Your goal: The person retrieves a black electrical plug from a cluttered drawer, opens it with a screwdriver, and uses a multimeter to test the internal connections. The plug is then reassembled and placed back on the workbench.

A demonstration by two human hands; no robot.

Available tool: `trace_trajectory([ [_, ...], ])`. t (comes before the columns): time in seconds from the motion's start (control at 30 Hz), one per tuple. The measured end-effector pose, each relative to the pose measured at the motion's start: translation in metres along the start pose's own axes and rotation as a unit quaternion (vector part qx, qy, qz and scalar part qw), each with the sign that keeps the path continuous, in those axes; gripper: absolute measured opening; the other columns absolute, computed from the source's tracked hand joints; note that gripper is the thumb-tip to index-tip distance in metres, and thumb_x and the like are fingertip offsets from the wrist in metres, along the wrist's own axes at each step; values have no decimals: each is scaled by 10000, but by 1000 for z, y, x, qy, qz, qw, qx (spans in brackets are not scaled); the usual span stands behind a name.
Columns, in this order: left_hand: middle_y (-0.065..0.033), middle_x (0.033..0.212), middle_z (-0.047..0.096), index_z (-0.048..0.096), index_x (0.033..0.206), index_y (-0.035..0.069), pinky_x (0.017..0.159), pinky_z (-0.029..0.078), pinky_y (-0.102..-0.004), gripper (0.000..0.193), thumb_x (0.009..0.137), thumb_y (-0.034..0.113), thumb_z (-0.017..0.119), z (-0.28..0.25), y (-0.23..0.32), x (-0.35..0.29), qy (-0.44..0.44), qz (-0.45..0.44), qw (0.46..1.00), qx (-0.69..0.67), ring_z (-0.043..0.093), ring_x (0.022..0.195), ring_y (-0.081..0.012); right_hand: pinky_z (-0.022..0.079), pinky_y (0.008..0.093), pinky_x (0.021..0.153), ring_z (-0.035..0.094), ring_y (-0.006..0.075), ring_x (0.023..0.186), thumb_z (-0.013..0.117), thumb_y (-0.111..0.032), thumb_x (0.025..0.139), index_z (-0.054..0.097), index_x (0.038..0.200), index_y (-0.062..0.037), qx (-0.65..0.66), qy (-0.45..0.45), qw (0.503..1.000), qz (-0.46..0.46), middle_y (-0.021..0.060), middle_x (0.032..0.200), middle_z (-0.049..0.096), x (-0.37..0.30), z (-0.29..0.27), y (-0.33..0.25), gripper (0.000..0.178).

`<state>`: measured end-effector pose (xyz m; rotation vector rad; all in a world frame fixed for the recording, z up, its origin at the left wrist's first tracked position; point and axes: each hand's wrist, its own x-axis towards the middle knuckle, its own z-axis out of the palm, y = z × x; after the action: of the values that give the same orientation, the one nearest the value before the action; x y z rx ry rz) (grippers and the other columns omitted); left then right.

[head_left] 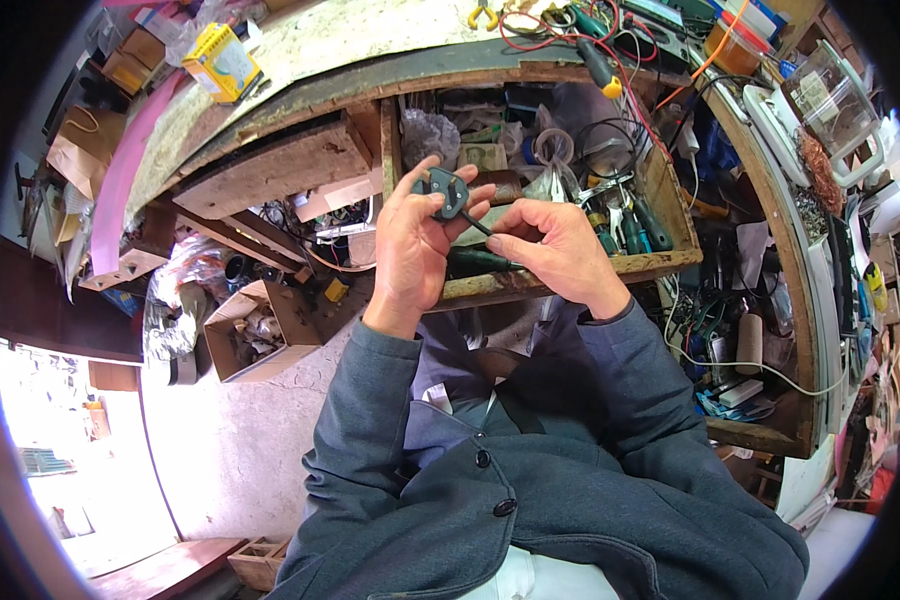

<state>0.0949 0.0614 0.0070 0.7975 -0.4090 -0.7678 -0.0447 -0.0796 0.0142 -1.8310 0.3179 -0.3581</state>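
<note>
Dk grey plug [444, 192], green screwdriver handle [477, 260], yellow box [222, 62].

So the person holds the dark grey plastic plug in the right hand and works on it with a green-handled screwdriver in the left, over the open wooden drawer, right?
Not quite: the hands are swapped. The head view shows the left hand holding the dark grey plastic plug, while the right hand grips the green-handled screwdriver, its tip at the plug. Both are over the open wooden drawer.

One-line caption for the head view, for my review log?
Left hand holds a dark plug while right hand works a green-handled screwdriver over an open wooden drawer.
</note>
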Motion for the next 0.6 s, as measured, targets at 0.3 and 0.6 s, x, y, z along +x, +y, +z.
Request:
trace_trajectory([
  [0.3,-338,1437,557,330,1521,-33,1113,534,-499,598,984,161,509,0,-1,0,-4,-1,1000,3,636,1271,-477,464,222,644,584,29,731,765,-71,942,728,957,18,-4,2,1000,-7,-27,796,683,-1,-1,-2,97],
  [0.6,-325,1449,557,359,1517,-20,1113,525,-504,580,996,201,486,1,-1,1,-7,-4,1000,-16,645,1256,-464,482,259,631,586,54,697,747,-81,932,731,957,27,0,11,1000,-22,10,755,688,0,-1,1,113],
])
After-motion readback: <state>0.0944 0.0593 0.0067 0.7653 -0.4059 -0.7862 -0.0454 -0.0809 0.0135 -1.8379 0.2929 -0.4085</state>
